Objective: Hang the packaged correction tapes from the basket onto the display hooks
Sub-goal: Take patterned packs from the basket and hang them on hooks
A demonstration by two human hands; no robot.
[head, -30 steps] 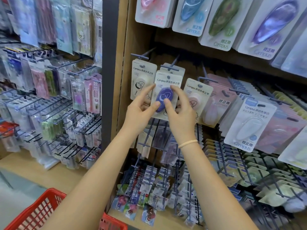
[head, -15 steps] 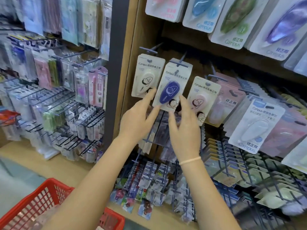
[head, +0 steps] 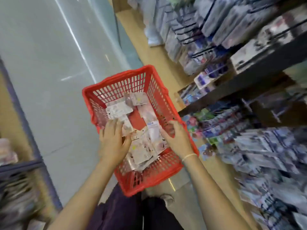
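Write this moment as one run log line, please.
left hand: on packets, grip unclear | right hand: in red basket, grip unclear | phase: reaching for next packet

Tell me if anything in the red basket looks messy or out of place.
The packaged correction tapes lie in a loose, overlapping jumble at odd angles in the red basket, not stacked. Both hands, left hand and right hand, reach in. Nothing looks spilled outside.

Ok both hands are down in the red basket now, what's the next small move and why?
Probably close one hand on a single pack and lift it out. Both the left hand and right hand are in the basket among the loose packs, and neither clearly grips one yet, though the frame is blurred. The packs overlap, so picking the top one should avoid dragging others along.
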